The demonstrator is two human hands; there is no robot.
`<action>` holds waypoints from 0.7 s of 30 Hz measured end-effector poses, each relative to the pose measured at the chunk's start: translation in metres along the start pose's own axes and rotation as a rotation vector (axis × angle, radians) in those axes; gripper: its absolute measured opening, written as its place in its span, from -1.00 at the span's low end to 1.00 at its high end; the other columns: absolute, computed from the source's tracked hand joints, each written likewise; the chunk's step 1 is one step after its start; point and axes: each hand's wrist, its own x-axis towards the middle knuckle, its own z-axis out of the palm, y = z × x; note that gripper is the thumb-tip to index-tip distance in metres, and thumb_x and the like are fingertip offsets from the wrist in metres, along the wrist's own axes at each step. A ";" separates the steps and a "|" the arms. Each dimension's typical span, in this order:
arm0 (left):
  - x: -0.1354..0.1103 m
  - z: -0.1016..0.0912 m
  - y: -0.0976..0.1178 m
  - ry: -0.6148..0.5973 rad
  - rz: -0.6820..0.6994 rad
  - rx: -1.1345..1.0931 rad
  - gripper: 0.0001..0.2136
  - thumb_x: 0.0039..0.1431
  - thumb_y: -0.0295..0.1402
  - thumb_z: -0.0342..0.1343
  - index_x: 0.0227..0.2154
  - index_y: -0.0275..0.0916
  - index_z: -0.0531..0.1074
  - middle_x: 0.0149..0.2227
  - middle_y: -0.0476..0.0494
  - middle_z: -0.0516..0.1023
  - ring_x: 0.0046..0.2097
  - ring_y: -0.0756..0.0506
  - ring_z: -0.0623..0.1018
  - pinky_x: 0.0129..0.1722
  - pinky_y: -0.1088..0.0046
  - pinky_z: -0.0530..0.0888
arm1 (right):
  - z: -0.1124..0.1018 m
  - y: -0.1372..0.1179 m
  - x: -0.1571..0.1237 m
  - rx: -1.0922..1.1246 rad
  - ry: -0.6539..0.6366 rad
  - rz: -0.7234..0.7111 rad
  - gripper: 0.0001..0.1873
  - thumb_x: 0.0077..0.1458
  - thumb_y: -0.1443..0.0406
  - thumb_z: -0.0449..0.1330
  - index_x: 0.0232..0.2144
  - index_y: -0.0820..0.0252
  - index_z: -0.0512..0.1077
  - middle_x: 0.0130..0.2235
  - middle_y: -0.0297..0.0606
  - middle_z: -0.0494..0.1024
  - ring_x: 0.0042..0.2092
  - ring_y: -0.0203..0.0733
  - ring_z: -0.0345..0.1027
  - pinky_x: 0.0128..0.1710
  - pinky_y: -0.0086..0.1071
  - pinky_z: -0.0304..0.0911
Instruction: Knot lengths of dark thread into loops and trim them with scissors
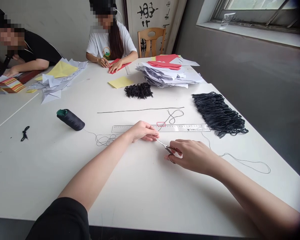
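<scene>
My left hand (144, 131) is closed in a pinch on a thin black cord (172, 117), whose loops trail away over the ruler. My right hand (187, 153) grips a small pair of scissors (167, 146) by the handles, with the blade tips at the left fingertips. Beneath and beyond the hands lies a clear plastic ruler (195, 127). A single straight length of black cord (140, 110) stretches across the table behind it. To the left, a spool of black thread (71, 120) rests on its side, its loose thread (105, 140) tangled near my left forearm.
A large bundle of looped black cords (218, 113) lies at right, a smaller black bundle (138, 90) at centre. Behind them stands a stack of white and red paper (170, 75). A thread loop (252, 165) lies near my right forearm. Two people (112, 43) work across the table.
</scene>
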 end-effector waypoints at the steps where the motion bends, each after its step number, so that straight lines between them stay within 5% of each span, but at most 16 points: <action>1: 0.000 0.000 0.000 -0.004 0.003 0.008 -0.75 -0.13 -0.23 0.37 -0.47 -0.32 0.56 -0.30 -0.22 0.63 -0.30 -0.06 0.60 -0.26 0.47 0.51 | 0.000 -0.001 0.001 0.005 -0.014 0.006 -0.73 0.15 0.12 0.05 -0.49 0.15 0.21 -0.42 -0.36 0.43 -0.46 -0.26 0.20 -0.48 -0.40 -0.05; 21: 0.001 -0.003 -0.002 -0.045 0.023 0.001 -0.76 -0.11 -0.22 0.36 -0.47 -0.32 0.57 -0.32 -0.22 0.62 -0.28 -0.05 0.60 -0.26 0.50 0.52 | 0.001 0.007 0.011 0.325 -0.102 -0.074 -0.64 0.16 0.15 0.01 -0.57 0.17 0.02 -0.55 -0.39 0.19 -0.53 -0.33 -0.05 -0.54 -0.42 -0.06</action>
